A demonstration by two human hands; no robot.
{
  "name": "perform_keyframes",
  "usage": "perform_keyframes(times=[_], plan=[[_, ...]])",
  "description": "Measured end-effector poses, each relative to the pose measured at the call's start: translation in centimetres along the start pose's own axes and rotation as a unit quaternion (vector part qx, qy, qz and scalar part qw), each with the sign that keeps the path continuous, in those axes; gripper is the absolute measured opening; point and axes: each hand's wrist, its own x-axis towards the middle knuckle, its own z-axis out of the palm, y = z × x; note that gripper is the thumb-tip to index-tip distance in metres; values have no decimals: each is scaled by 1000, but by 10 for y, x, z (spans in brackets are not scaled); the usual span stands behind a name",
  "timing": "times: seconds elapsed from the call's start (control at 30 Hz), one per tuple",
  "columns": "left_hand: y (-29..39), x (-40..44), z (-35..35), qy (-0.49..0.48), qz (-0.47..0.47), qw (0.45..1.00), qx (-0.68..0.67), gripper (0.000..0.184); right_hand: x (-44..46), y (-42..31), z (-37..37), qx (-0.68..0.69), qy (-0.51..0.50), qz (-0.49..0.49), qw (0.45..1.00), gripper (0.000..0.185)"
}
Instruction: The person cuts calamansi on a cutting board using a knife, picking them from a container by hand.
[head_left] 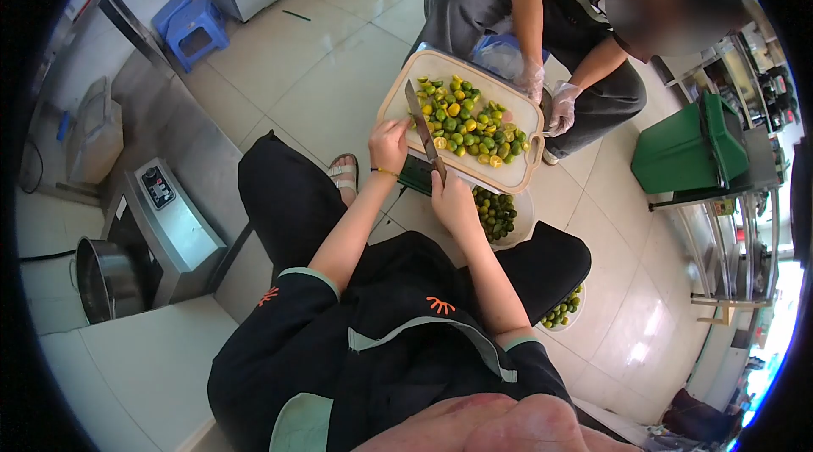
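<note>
Slicing well likely means keeping the left hand (389, 145) curled clear of the knife (423, 122). The right hand (455, 205) is clamped round its handle at the cutting board's (396, 103) near edge, limes (467, 125) heaped mid-board beyond; whether the left fingers pinch anything, I cannot tell.

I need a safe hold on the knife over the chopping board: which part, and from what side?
Take the knife by its handle, from the bottom of the view, as the right hand does. The blade slants up and away over the chopping board, so that approach should likely keep fingers off the edge.
</note>
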Motion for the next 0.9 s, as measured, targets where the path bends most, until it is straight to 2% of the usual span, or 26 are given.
perform_keyframes(times=[0.13,0.3,0.4,0.6,0.63,0.73,0.83,0.9], plan=[[-2,-3,4,46,40,998,-6,24,2,3,-3,6,0,-20,1000,37],[-1,-9,9,43,11,999,-3,22,29,-1,-5,7,-59,-18,998,44],[-6,-6,9,52,17,998,-7,21,24,9,3,-28,-29,-46,998,41],[-5,-10,13,69,-5,998,-13,21,8,2,7,-80,-55,13,995,36],[-5,-12,11,67,-3,998,-13,21,11,6,14,-51,-12,-19,998,36],[-5,-13,9,52,2,999,-8,21,27,11,24,-78,-25,-24,996,37],[-10,-12,12,78,17,997,-3,20,21,1,22,-94,-21,13,995,37],[-11,-12,15,87,-7,996,-16,20,8,2,18,-94,-21,22,995,37]])
